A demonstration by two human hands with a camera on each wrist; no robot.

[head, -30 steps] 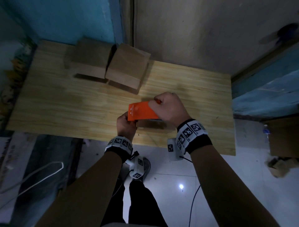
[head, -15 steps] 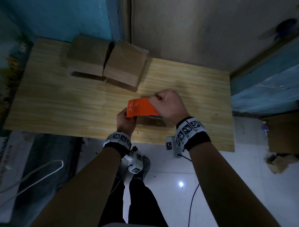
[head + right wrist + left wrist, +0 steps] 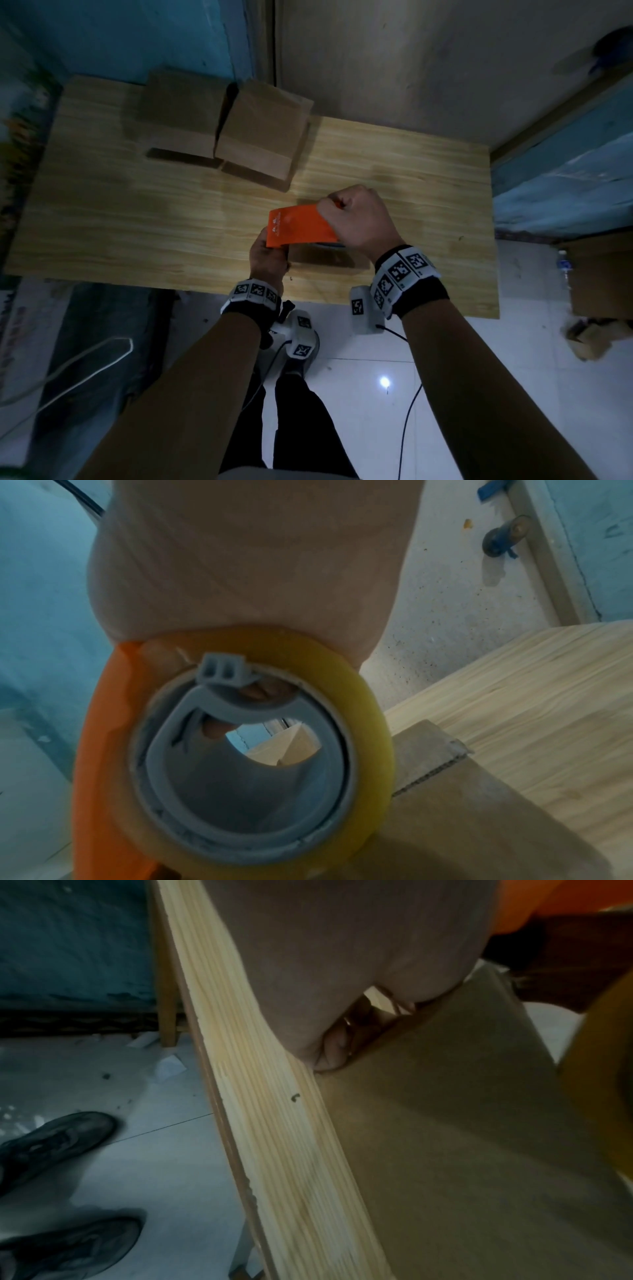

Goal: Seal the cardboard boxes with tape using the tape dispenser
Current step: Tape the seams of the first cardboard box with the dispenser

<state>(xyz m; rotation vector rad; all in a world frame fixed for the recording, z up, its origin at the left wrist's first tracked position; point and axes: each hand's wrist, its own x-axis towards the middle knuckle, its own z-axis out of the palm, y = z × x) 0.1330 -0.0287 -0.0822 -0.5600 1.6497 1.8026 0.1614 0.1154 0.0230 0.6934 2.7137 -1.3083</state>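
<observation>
A small cardboard box (image 3: 325, 258) lies near the table's front edge. My right hand (image 3: 356, 216) grips the orange tape dispenser (image 3: 301, 228) and holds it on top of the box. In the right wrist view, its yellow tape roll (image 3: 363, 696) sits on a grey hub (image 3: 240, 750) just above the box (image 3: 462, 804). My left hand (image 3: 269, 255) holds the box's left end, and its fingers (image 3: 337, 1042) curl against the box's side (image 3: 462, 1123). The box's top is mostly hidden under the dispenser and my hands.
Two more cardboard boxes (image 3: 181, 113) (image 3: 267, 133) stand side by side at the back of the wooden table (image 3: 137, 222). A wall rises close behind them. More cardboard (image 3: 599, 274) lies on the floor at right, and my shoes (image 3: 51, 1145) are below the table's front edge.
</observation>
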